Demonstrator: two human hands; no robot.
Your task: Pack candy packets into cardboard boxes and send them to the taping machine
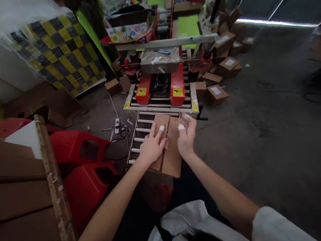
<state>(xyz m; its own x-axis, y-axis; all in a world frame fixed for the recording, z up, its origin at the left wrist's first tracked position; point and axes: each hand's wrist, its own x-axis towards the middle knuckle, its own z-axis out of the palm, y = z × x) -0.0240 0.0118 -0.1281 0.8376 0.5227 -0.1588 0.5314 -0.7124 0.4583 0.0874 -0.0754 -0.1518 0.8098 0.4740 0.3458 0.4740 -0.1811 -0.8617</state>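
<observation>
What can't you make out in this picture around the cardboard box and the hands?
- Head view: cardboard box contents, hidden by its closed flaps.
- Box's left flap, partly covered by the left hand.
- Right hand fingers: motion blurred.
- Labels on the small boxes by the sealing machine: too small.

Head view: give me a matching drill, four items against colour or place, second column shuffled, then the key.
Items:
1. cardboard box
2. left hand
3. stools
4. sealed boxes

Descriptions:
A. red, left of the roller conveyor
B. piled on the floor right of the taping machine
C. flat on the box's left flap
D. brown, on the rollers under both hands

Pairs: 1-D, 2-C, 3-A, 4-B
</observation>
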